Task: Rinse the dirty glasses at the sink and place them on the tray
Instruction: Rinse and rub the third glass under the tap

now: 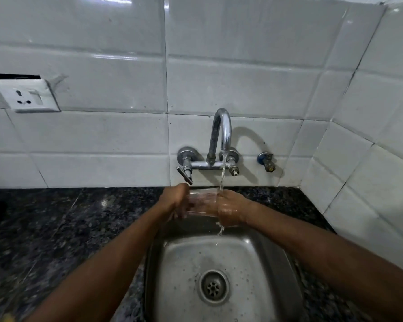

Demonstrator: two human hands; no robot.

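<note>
Light was fairly bright and even, from front-left: tap (222,133) threw a soft shadow rightward on the tiles (102,54). Glare streaked the upper tiles, dull sheen on sink (254,254). Wide-angle bowed the edges; lower bench (44,240) was blurred.

Kitchen — steel sink (186,263), wall tiles (102,135)

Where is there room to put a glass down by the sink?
Widest bare patch: the black counter left of the sink, below the wall socket. A narrow strip of counter runs between the sink's right rim and the tiled side wall. Under the tap it is crowded: the left hand and right hand hold the glass.
</note>
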